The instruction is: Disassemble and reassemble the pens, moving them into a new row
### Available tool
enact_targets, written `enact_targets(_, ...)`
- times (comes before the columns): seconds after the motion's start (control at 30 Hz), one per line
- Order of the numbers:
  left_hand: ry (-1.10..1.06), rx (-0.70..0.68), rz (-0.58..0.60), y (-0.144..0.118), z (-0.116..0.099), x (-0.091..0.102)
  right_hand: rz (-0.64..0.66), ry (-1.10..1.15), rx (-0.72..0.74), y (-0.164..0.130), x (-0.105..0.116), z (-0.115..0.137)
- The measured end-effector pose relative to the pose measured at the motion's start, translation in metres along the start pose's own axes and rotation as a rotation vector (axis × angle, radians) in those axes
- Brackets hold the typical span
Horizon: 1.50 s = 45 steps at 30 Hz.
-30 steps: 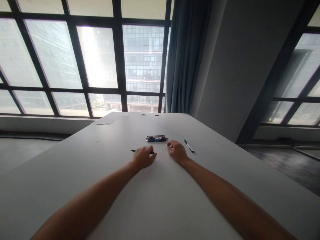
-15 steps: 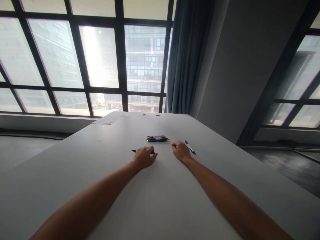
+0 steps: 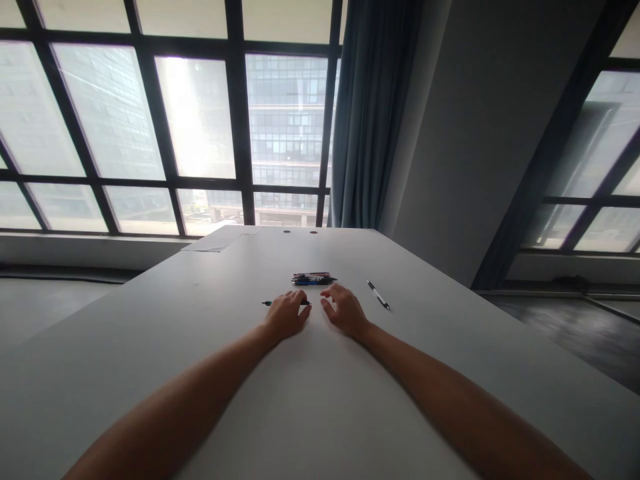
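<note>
A dark pen with a green part [image 3: 267, 303] lies crosswise under my left hand [image 3: 287, 314], whose fingers close over its middle. Its left end sticks out past the knuckles, and its thin right end shows beyond the fingers; the grip itself is partly hidden. Just to the right, my right hand [image 3: 346, 311] is held low over the table, thumb and fingers apart with nothing between them, facing the pen's right end. Behind both hands lies a small bundle of pens [image 3: 313, 279], dark, blue and reddish. A white-and-black pen [image 3: 379, 295] rests slanted to the right of my right hand.
The white table [image 3: 310, 400] stretches away toward large windows. Sheets of paper [image 3: 210, 243] lie at its far left, and two dark round holes [image 3: 313, 233] sit near the far edge. A blue curtain [image 3: 365, 133] hangs beyond the table.
My right hand has moved left, away from the white-and-black pen and toward my left hand, and its fingers have spread. My left hand stays over the green-and-dark pen, almost unmoved.
</note>
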<state>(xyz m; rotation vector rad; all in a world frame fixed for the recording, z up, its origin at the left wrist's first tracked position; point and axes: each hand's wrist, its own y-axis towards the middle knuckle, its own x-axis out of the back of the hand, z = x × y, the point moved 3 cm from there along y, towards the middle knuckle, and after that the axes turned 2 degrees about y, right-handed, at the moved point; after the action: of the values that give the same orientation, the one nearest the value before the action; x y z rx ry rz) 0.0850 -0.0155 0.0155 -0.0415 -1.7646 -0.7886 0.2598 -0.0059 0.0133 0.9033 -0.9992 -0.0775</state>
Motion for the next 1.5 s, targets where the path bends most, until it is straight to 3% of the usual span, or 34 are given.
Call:
enact_targets(0.1, -0.02, -0.038, -0.012, 0.0, -0.001, 0.001, 0.048, 0.06, 0.065, -0.002, -0.004, 0.014)
enact_targets(0.27, -0.047, -0.104, -0.005, -0.001, -0.002, 0.0, 0.093, 0.152, 0.154, -0.003, -0.001, 0.017)
enact_targets(0.53, 0.003, -0.038, 0.037, -0.002, 0.0, 0.001, 0.004, 0.075, 0.017, -0.002, 0.002, 0.014)
enact_targets(0.97, 0.078, -0.056, 0.047, -0.002, -0.002, 0.002, -0.065, 0.033, -0.146, -0.002, 0.005, 0.007)
enact_targets(1.37, 0.104, 0.005, 0.034, -0.003, -0.002, 0.004, -0.029, 0.011, -0.169, -0.002, 0.005, 0.005)
enact_targets(1.5, 0.095, 0.007, 0.03, -0.002, -0.002, 0.003, 0.017, 0.037, -0.114, -0.003, 0.003, 0.006)
